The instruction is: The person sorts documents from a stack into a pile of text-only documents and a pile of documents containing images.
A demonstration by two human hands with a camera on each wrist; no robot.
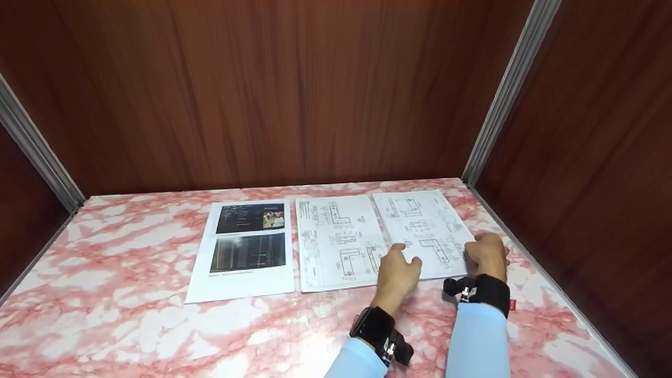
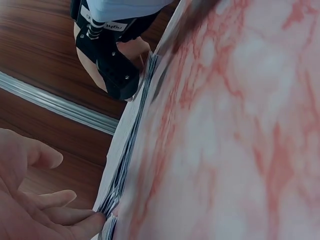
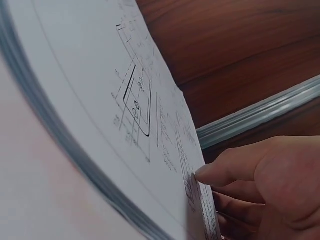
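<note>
On the table lie two thick stacks of paper with technical drawings, side by side. My right hand (image 1: 487, 252) is at the right edge of the right stack (image 1: 426, 227). In the right wrist view the thumb rests on the top sheet (image 3: 100, 75) and the fingers curl beside the layered edge, pinching it. My left hand (image 1: 398, 270) is at the stack's left side, over the right part of the middle stack (image 1: 320, 231). Its fingers are loosely extended, with fingertips (image 2: 97, 220) right at the paper edges in the left wrist view.
A sheet with two dark printed pictures (image 1: 239, 283) lies left of the middle stack. The pink and white marbled table (image 1: 131, 325) is bordered by brown wood-grain panels (image 1: 262, 94) with metal corner posts (image 1: 509, 89). Both wrists carry black camera straps (image 1: 491, 294).
</note>
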